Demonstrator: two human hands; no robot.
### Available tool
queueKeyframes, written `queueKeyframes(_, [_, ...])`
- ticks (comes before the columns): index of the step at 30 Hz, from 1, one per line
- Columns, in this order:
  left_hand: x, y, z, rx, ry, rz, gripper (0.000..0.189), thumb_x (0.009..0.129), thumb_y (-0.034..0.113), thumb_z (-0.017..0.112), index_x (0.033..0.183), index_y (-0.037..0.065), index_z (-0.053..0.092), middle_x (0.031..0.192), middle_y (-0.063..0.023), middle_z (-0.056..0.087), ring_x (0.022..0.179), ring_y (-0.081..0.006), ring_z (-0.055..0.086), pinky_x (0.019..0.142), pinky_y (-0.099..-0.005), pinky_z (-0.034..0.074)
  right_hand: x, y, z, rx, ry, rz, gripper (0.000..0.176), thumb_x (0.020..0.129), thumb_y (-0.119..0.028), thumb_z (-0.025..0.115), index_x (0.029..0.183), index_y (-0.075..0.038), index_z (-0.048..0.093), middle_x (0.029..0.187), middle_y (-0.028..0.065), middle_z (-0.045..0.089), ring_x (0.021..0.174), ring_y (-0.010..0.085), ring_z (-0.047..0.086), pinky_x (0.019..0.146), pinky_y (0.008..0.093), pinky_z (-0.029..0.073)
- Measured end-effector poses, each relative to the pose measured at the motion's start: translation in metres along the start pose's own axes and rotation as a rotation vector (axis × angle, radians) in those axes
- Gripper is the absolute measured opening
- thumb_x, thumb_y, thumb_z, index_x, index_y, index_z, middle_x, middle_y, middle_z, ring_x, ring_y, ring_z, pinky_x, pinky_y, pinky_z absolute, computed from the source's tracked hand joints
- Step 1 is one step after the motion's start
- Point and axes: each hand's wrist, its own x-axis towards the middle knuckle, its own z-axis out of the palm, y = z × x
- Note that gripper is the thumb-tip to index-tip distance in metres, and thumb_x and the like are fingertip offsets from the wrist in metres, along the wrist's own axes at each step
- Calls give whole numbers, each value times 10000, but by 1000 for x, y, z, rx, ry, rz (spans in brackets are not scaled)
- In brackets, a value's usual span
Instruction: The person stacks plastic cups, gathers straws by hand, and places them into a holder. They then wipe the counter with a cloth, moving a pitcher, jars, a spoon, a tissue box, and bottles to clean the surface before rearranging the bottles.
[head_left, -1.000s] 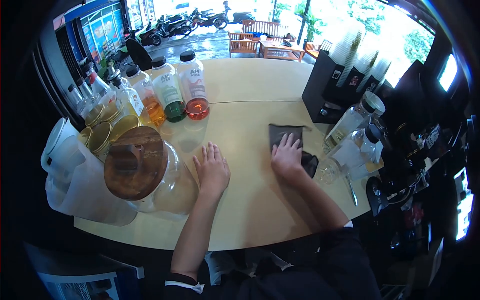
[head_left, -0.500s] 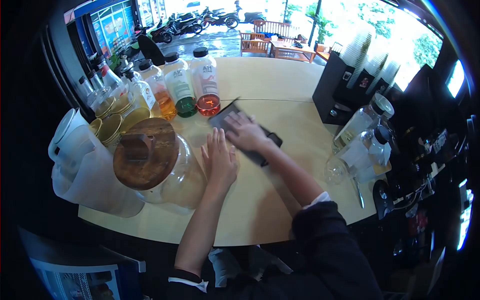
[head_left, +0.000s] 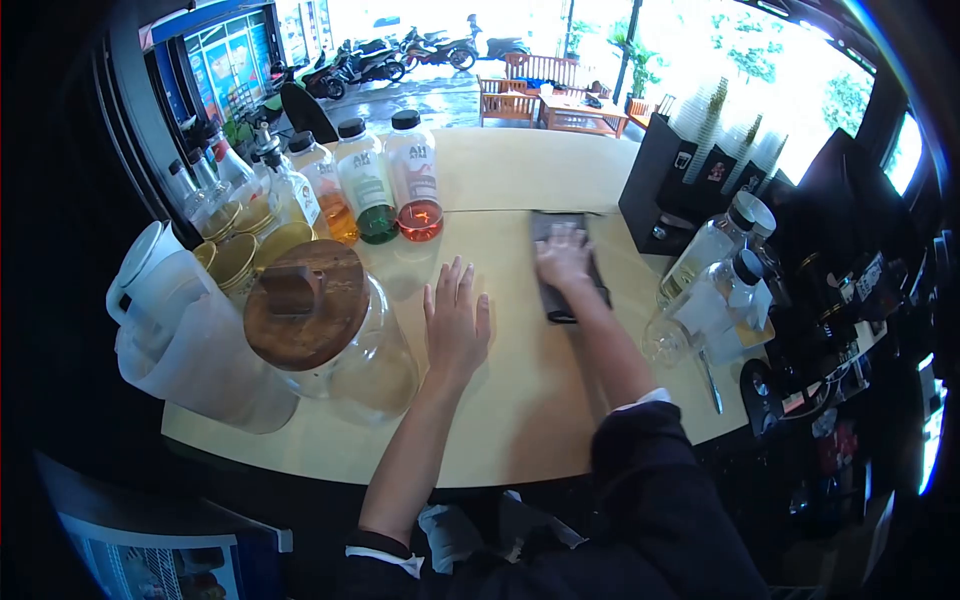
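Note:
My right hand (head_left: 564,258) lies flat on a dark folded cloth (head_left: 555,300), its fingers stretched out and pressing it to the tabletop (head_left: 500,400). The cloth sits right of the middle of the table, across from the black cup holder. My left hand (head_left: 457,325) rests palm down on the bare wood with its fingers spread, holding nothing. Just left of it stands a big glass jar (head_left: 375,355) with a round wooden lid (head_left: 305,305).
Bottles with orange, green (head_left: 377,222) and red liquid (head_left: 419,218) stand at the back left, near gold cups (head_left: 235,258). A white pitcher (head_left: 200,345) is at the left edge. Right are a cup holder (head_left: 655,190), clear bottles (head_left: 710,300) and a metal utensil (head_left: 711,382).
My right hand has slid the cloth to the right, away from my left hand and the bottles, and the cloth has turned. My left hand has shifted slightly right, its fingers spreading wider.

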Motion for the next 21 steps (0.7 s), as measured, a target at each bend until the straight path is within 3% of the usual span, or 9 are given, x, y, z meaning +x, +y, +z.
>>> queueKeyframes(3, [-3, -2, -2, -18, 29, 15, 461, 925, 241, 418, 1329, 21, 384, 1438, -121, 317, 1359, -302, 237, 1102, -501, 148, -15, -68, 26, -29, 189, -629, 501, 897, -342, 410, 1326, -85, 405, 1441, 129, 323, 1340, 368, 249, 1059, 575, 199])
queueKeyframes(5, [-7, -6, -1, -31, 76, 21, 462, 918, 246, 423, 1325, 29, 392, 1421, -131, 341, 1335, -305, 281, 1093, -501, 163, -50, -97, 31, 188, 170, -1004, 555, 846, -297, 476, 1350, -85, 385, 1430, 162, 328, 1337, 328, 275, 1086, 531, 174])
queueKeyframes(6, [-8, -9, 0, -30, 63, 23, 462, 918, 246, 423, 1325, 29, 392, 1421, -131, 341, 1335, -305, 281, 1093, -501, 163, -62, -104, 40, 182, 100, -1091, 627, 852, -346, 499, 1413, -143, 309, 1478, 114, 266, 1369, 288, 230, 1094, 489, 204])
queueKeyframes(8, [-9, -15, 2, -115, 94, 31, 456, 914, 249, 427, 1315, 33, 406, 1413, -129, 351, 1320, -303, 301, 1088, -492, 179, -88, -85, 34, 434, 138, -1364, 597, 813, -321, 520, 1352, -105, 384, 1432, 136, 337, 1350, 301, 267, 1077, 537, 210])
queueKeyframes(10, [-11, -10, -5, -85, 51, -9, 453, 911, 245, 429, 1310, 31, 414, 1402, -126, 362, 1310, -296, 312, 1082, -477, 197, -90, -59, -9, 303, -93, -1104, 570, 843, -344, 468, 1352, -100, 388, 1448, 137, 317, 1358, 294, 259, 1091, 538, 188])
queueKeyframes(13, [-14, -8, -5, -64, -32, -58, 457, 908, 232, 447, 1317, 32, 408, 1397, -126, 359, 1298, -285, 327, 1079, -466, 210, -30, 13, -10, 148, 49, -325, 575, 901, -400, 356, 1368, -64, 377, 1467, 160, 281, 1371, 299, 237, 1110, 489, 175])
queueKeyframes(16, [-13, -7, -7, -94, -18, -52, 455, 903, 222, 465, 1312, 32, 411, 1393, -125, 363, 1293, -279, 334, 1079, -466, 213, -11, 83, -2, 50, 149, 155, 622, 938, -417, 286, 1397, 3, 290, 1475, 212, 223, 1366, 381, 200, 1111, 491, 158])
queueKeyframes(19, [-11, -5, -6, -102, -15, -32, 446, 898, 216, 475, 1299, 28, 422, 1380, -125, 375, 1292, -277, 334, 1070, -466, 228, -47, 75, 5, 6, 108, 138, 638, 940, -401, 270, 1421, 15, 224, 1494, 208, 169, 1383, 370, 157, 1107, 530, 117])
queueKeyframes(21, [-10, -6, -1, -106, 3, -6, 439, 896, 218, 479, 1288, 27, 429, 1370, -127, 384, 1287, -280, 340, 1066, -464, 236, -98, 56, 7, 30, 122, -124, 631, 942, -403, 291, 1411, 16, 247, 1481, 231, 189, 1370, 394, 173, 1100, 543, 120])
